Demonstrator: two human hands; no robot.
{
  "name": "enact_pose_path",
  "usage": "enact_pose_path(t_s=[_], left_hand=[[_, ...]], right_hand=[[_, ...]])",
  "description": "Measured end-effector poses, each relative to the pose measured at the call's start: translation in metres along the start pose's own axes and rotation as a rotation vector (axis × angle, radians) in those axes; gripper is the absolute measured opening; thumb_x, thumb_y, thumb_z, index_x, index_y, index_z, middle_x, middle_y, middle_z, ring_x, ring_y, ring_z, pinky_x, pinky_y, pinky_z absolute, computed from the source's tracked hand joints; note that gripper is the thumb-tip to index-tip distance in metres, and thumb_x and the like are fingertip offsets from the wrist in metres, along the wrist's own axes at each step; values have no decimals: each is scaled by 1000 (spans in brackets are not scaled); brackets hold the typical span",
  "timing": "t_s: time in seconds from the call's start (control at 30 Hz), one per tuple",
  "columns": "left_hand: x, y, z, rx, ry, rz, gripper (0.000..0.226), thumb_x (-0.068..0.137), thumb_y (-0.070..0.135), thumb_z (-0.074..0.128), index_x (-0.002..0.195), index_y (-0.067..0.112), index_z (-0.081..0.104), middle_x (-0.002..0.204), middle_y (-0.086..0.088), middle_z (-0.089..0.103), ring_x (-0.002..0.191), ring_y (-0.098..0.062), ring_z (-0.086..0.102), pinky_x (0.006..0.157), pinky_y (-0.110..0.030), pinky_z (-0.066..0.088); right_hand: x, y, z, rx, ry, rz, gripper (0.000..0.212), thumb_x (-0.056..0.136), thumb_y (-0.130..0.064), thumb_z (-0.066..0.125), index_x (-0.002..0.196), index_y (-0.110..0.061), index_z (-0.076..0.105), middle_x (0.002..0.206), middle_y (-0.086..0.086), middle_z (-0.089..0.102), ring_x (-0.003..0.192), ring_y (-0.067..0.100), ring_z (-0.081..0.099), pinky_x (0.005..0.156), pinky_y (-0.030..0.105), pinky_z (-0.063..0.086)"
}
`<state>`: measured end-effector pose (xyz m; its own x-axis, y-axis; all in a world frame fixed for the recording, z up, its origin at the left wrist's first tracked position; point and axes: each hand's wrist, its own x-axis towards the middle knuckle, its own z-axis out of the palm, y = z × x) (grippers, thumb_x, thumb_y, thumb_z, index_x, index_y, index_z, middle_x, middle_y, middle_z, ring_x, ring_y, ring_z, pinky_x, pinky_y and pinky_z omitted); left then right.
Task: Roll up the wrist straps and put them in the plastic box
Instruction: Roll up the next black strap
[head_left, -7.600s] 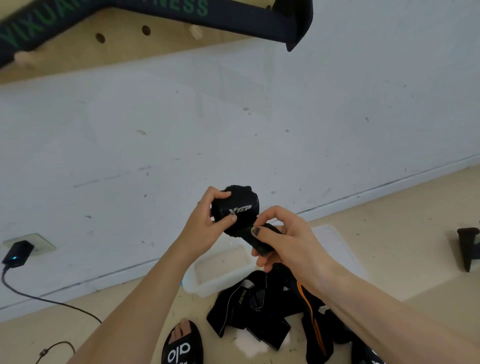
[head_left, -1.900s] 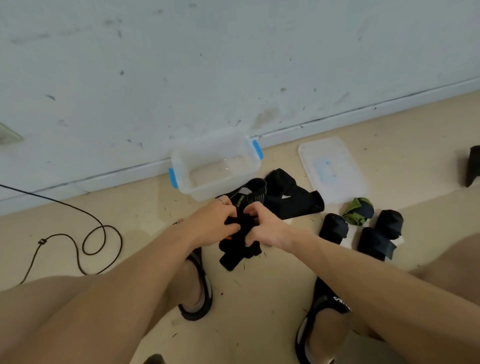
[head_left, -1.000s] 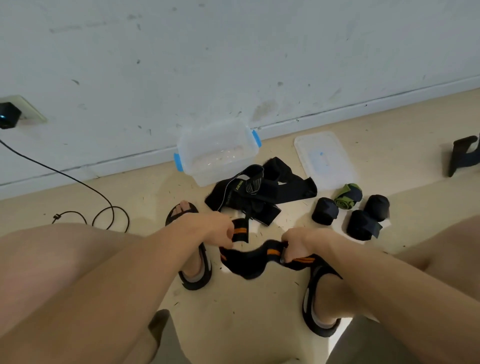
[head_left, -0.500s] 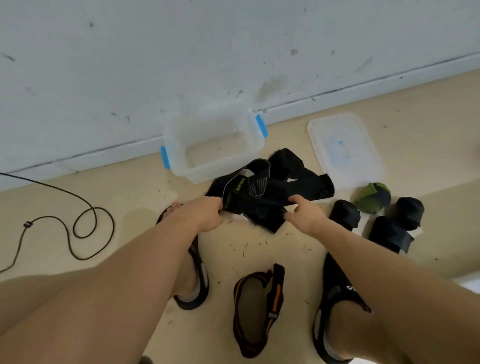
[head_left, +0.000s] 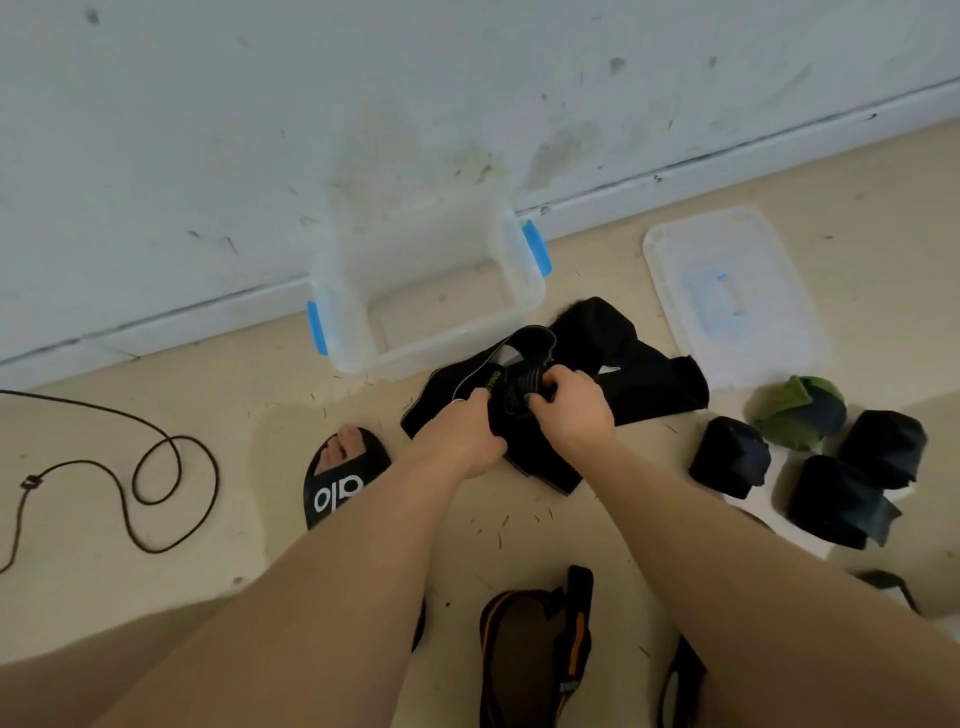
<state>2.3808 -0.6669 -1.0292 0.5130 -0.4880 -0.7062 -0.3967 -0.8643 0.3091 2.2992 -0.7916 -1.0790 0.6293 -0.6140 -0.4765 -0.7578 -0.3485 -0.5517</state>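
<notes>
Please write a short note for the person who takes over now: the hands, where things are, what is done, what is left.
Left hand and right hand both grip one strap in the black unrolled strap pile on the floor.
The clear plastic box with blue clips looks empty; its clear lid lies to its right.
Done: three black rolls and one green roll, on the floor.
Left: roll the pile and the orange-striped strap, box everything.

Single head view, looking steeply down and forward at floor (head_left: 156, 597) by wall (head_left: 363, 104); forearms fill near frame.
</notes>
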Motion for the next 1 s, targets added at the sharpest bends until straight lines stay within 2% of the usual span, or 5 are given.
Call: enact_pose_path(t_s=[0.17,0.33,0.53,0.7,1.0], left_hand=[[6,8,1,-159,62,69,80,82,22,70,151,31,31,124,-8,58,99,-28,64,81,-48,59],[-3,4,-4,-117,109,128,115,72,35,82,156,53,6,159,-9,27,141,-32,40,108,-51,47],[-27,-8,-8,-106,195,298,37,91,7,66,128,9,64,134,-12,60,120,-30,57,106,-42,45],[-57,-17,-25,-691,174,-31,36,90,4,50,60,18,36,64,-1,38,62,-16,37,63,-29,36],[-77,-55,-25,0,-331,-386,59,73,46,51,119,10,59,109,-12,56,103,-28,57,97,-38,45]], right_hand=[[-5,-11,-10,520,-63,113,22,94,-12,63,72,-11,59,69,2,58,68,17,56,63,29,47],[-22,-22,-49,1019,-709,218,22,90,-6,54,107,-5,69,90,8,73,83,20,68,88,37,53],[-34,-12,-89,825,-1158,197,22,85,-11,65,101,-9,79,105,9,75,96,20,68,97,34,51],[-38,24,-77,611,-650,291,38,94,4,58,128,-10,66,118,13,72,103,22,70,86,33,59],[-37,32,-46,290,-165,110,45,91,-2,65,134,-15,58,110,6,67,90,13,62,69,20,49]])
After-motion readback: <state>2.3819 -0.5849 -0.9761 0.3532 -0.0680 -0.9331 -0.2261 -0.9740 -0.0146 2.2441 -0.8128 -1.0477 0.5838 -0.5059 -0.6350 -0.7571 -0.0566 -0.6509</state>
